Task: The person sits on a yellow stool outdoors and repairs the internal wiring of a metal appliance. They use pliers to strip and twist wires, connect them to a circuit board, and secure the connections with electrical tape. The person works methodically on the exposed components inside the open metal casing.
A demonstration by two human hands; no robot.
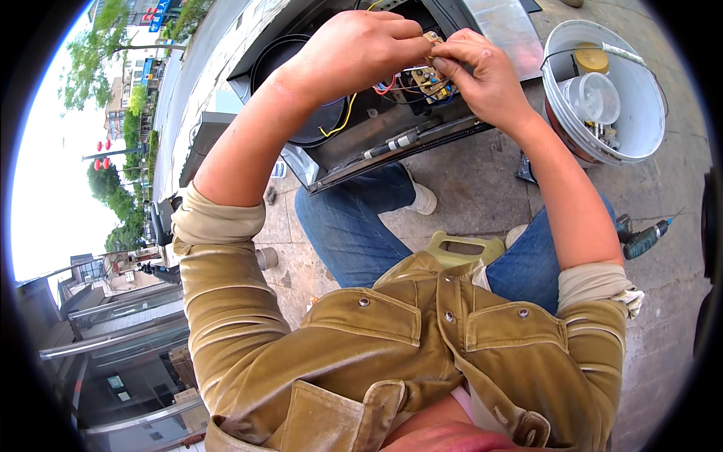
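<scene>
My left hand (365,51) reaches over an open dark metal appliance housing (444,128), fingers pinched together. Close against it, my right hand (482,75) is also closed, its thumb and forefinger pressed together. Both sets of fingertips meet at a small tan part with thin wires; what each one grips is too small to make out. Just below the fingertips lies a small circuit board (431,84) with yellow and blue components. A yellow wire (345,119) and red and blue wires run inside the housing, beside a round black part (320,120) partly hidden by my left forearm.
At the right stands a white bucket (553,105) holding a clear plastic tub (593,98), a yellow-lidded jar (592,59) and small metal bits. A cordless drill (646,239) lies on the pavement. Between my legs is a yellow-green plastic seat or container (468,248).
</scene>
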